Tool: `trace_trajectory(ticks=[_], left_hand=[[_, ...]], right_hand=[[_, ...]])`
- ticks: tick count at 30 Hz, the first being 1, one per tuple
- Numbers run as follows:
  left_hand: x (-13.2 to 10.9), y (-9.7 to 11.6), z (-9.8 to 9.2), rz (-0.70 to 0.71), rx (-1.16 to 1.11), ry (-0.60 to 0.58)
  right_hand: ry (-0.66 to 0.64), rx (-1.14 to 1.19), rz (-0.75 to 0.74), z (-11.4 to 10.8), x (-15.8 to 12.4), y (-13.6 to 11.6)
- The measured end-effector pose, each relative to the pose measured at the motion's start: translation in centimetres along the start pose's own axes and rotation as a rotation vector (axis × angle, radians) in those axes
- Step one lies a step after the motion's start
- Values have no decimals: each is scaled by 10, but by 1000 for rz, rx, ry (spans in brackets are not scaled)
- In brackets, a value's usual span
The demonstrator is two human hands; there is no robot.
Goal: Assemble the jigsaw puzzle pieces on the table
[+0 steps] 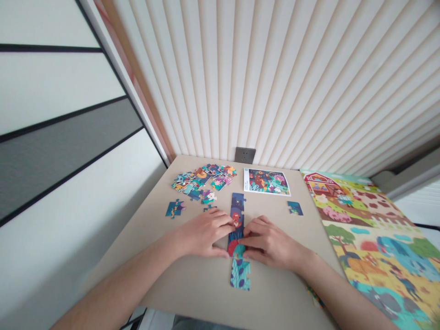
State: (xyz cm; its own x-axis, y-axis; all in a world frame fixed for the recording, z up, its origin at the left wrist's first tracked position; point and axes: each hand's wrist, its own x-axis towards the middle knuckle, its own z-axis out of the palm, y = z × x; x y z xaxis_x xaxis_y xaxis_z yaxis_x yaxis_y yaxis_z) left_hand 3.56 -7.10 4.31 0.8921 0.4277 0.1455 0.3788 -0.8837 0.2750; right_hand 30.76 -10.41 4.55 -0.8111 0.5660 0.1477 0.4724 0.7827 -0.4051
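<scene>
Left hand: the left hand lies palm down on the counter, fingers loosely bent, not closed round anything. Its fingertips rest on the left edge of the puzzle strip.
Right hand: the right hand mirrors it from the other side, with its fingertips on the strip's middle.
Puzzle strip: a narrow column of joined pieces lies flat, running away from the person. Pressing from both sides probably keeps the joints level and in line.
Loose pieces: a heap of loose pieces sits at the far left, within reach but clear of the strip. One stray piece lies left of the hands, and another stray piece lies to the right.
Picture card: the picture card lies face up beyond the strip, in plain sight.
Edges: the strip's near end is close to the counter's front edge. The farm puzzle borders the right side.
Open room: bare counter lies near left, and some between the right hand and the farm puzzle.
</scene>
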Motion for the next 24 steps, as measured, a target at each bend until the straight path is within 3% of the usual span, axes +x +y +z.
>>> trace_trajectory(ticks=[9, 13, 15, 17, 19, 22, 24], left_hand=[[1, -3, 3, 112, -17, 23], [0, -5, 6, 105, -26, 46], [0, -7, 7, 108, -28, 47], [-1, -8, 8, 114, -32, 50], [-1, -8, 8, 112, -35, 62], [0, -7, 6, 109, -36, 71], [0, -6, 6, 113, -31, 73]], right_hand=[[-25, -138, 27, -7, 7, -11], [-43, -233, 120, -22, 4, -40], [-14, -315, 190, -17, -5, -63], [48, -369, 227, 5, -19, -84], [152, -408, 251, 42, -35, -97], [430, -517, 197, 104, -55, -102], [478, -566, 263, 134, -61, -102]])
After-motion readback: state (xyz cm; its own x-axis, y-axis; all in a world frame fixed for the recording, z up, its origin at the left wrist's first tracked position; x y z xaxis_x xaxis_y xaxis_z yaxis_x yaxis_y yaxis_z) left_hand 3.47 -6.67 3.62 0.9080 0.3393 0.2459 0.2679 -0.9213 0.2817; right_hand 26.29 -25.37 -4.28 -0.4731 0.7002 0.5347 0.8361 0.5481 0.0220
